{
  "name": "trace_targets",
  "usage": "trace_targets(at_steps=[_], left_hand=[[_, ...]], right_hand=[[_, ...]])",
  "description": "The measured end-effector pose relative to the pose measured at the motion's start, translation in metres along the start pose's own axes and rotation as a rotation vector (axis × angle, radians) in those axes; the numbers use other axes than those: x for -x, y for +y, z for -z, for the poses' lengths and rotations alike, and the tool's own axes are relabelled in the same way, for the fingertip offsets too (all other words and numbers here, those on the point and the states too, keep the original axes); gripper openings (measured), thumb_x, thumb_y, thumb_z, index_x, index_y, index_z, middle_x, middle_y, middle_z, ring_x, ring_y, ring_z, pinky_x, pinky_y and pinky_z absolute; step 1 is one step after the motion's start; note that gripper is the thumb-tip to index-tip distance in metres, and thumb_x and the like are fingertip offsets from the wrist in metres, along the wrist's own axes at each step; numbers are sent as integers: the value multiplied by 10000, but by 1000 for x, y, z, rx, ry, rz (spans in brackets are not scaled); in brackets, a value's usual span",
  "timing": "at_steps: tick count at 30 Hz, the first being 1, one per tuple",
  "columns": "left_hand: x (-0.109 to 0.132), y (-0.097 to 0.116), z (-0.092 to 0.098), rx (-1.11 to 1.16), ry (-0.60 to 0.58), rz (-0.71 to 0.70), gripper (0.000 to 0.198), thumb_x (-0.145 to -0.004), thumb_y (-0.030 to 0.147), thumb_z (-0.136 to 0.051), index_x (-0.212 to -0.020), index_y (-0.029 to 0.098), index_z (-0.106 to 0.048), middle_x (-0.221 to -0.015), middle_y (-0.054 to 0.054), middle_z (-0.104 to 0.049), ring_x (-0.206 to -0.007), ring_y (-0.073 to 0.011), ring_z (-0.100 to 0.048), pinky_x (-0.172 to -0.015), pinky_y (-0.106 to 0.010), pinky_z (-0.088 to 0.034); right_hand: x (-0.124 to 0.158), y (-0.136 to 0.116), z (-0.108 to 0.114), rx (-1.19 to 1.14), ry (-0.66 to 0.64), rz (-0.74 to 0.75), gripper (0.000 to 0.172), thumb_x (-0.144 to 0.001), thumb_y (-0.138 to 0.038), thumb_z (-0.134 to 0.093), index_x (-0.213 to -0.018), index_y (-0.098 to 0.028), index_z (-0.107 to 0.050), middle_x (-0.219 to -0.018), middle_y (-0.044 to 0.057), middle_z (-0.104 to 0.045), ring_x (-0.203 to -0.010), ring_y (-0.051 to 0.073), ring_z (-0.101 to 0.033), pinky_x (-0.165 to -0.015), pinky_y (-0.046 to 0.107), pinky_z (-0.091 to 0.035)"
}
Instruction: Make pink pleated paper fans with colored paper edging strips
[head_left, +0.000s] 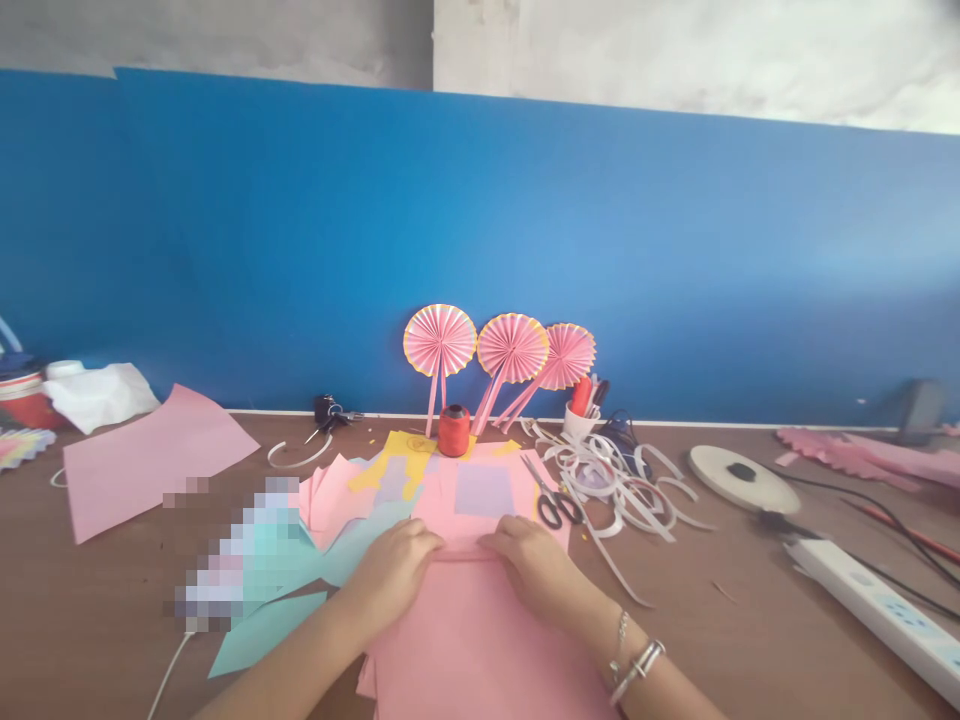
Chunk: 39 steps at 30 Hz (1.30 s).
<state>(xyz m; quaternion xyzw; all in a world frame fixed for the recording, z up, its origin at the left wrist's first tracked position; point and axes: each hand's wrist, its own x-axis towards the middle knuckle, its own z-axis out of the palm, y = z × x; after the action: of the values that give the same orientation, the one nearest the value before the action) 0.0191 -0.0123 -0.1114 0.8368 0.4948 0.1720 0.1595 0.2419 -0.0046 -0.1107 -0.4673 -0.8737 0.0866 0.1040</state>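
Observation:
A pink sheet of paper (pixel 495 640) lies in front of me, with a narrow folded strip along its far edge. My left hand (pixel 401 565) is closed on the left end of that fold, fingers curled and thumb toward the middle. At the right end my right hand (pixel 532 560), with bracelets at the wrist, grips the same fold. The fingertips are partly hidden. Beyond the fold are more pink sheets, a small lilac paper piece (pixel 484 490) and yellow paper (pixel 394 465). Black-handled scissors (pixel 559 505) lie just past my right hand.
Three pleated pink paper fans (pixel 439 341) lean on the blue partition (pixel 300 240), behind a red thread spool (pixel 454 432). White strips (pixel 600 480) tangle at right, near a power strip (pixel 877 600) and a round pale disc (pixel 739 480). Teal paper (pixel 274 630) lies left.

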Motion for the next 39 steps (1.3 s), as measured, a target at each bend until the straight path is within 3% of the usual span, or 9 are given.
trace_targets(at_steps=[5, 10, 18, 23, 27, 30, 33, 37, 39], left_hand=[[-3, -4, -2, 39, 14, 16, 372, -881, 138, -354, -992, 238, -694, -834, -37, -609, -825, -179, -582, -718, -283, -449], [-4, -5, -4, 30, 41, 16, 365, -885, 143, -364, -979, 237, -704, -807, -38, -584, -815, -184, -561, -715, -288, -445], [-4, -3, -5, -71, 14, 29, 333, -902, 116, -339, -964, 207, -653, -893, -45, -583, -882, -195, -531, -778, -312, -428], [-3, 0, -9, -244, 74, -147, 369, -902, 93, -395, -1126, 305, -598, -984, -36, -526, -929, -203, -469, -791, -320, -392], [-4, 1, -10, -298, 87, -296, 327, -935, 167, -407, -1157, 318, -592, -996, -43, -519, -924, -203, -445, -794, -324, -378], [-5, -2, -6, -297, 89, -319, 306, -938, 176, -408, -1086, 307, -641, -965, -38, -538, -909, -203, -443, -765, -325, -369], [-5, -13, 1, -276, 118, -314, 330, -896, 102, -436, -892, 285, -711, -946, -33, -561, -905, -200, -443, -732, -321, -352], [-7, -37, 7, -196, 125, -306, 364, -727, -38, -464, -627, 235, -683, -884, -17, -599, -855, -183, -463, -704, -323, -335], [-9, -47, 9, -51, 195, -246, 316, -636, -42, -469, -494, 205, -605, -798, -14, -611, -806, -179, -478, -704, -328, -341]], right_hand=[[-2, 3, -2, -173, 39, -37, 473, -778, 14, -371, -1058, -211, -680, -868, 72, -555, -814, 172, -554, -714, 270, -428], [-5, 3, -5, -340, 129, -80, 363, -789, 5, -370, -954, -152, -652, -882, 84, -591, -839, 181, -571, -763, 293, -442], [-10, 12, -14, -398, 179, -210, 187, -762, -32, -441, -835, -159, -557, -827, 47, -578, -700, 148, -540, -640, 253, -419], [-10, 6, -10, -210, 163, -175, 228, -760, -22, -457, -889, -151, -594, -898, 74, -576, -822, 186, -525, -705, 284, -393], [-9, 2, -10, 14, 92, 41, 302, -787, -17, -447, -925, -186, -655, -955, 79, -585, -857, 201, -483, -729, 312, -349], [-9, 5, -10, 46, 51, 120, 328, -796, -26, -457, -919, -225, -688, -934, 62, -602, -829, 189, -477, -700, 306, -328], [-8, 10, -10, 31, 54, 124, 323, -768, -16, -466, -836, -227, -701, -864, 47, -600, -806, 177, -478, -685, 297, -319], [-4, 11, -5, -34, 76, 150, 312, -691, 3, -476, -784, -208, -686, -845, 38, -577, -794, 164, -476, -707, 282, -337], [-2, 11, -3, -65, 74, 150, 328, -699, -2, -468, -824, -208, -690, -852, 44, -574, -797, 165, -483, -714, 280, -352]])
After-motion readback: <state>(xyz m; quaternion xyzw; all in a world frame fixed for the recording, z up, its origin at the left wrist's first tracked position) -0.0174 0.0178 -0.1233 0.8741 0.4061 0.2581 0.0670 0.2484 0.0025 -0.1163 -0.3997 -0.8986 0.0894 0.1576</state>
